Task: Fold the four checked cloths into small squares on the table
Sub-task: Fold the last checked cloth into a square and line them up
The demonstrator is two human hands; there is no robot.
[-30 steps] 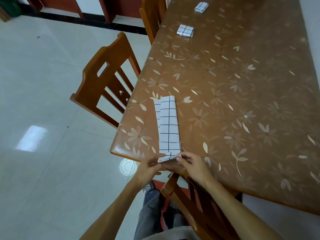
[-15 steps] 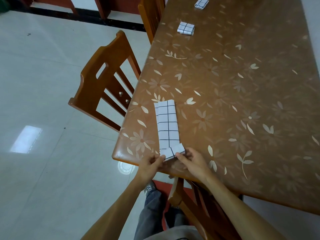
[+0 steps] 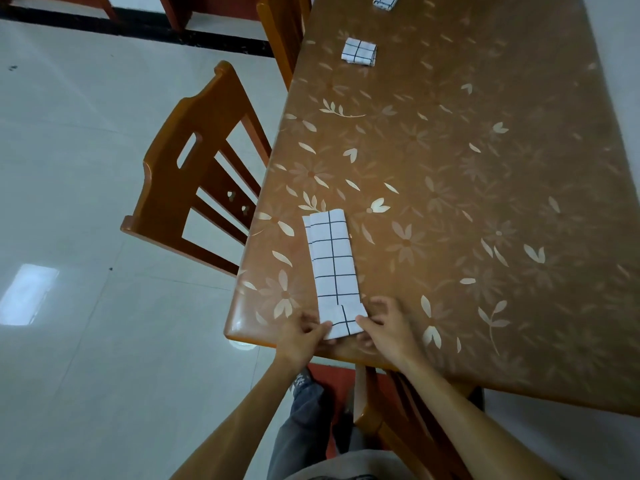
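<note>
Head view: a small folded checked cloth (image 3: 386, 0) is cut off at the top edge, a folded checked square (image 3: 359, 51) lies upper centre on the brown floral table (image 3: 485, 202), and the long white black-checked cloth strip (image 3: 332, 268) lies lower centre, its turned-over near end pinched by left hand (image 3: 299, 336) and right hand (image 3: 388, 332), whose fingertips are partly hidden.

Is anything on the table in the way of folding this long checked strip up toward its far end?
Nothing visible. The left hand and right hand pinch the near end of the checked strip, and the two folded squares lie much farther up the table.
</note>
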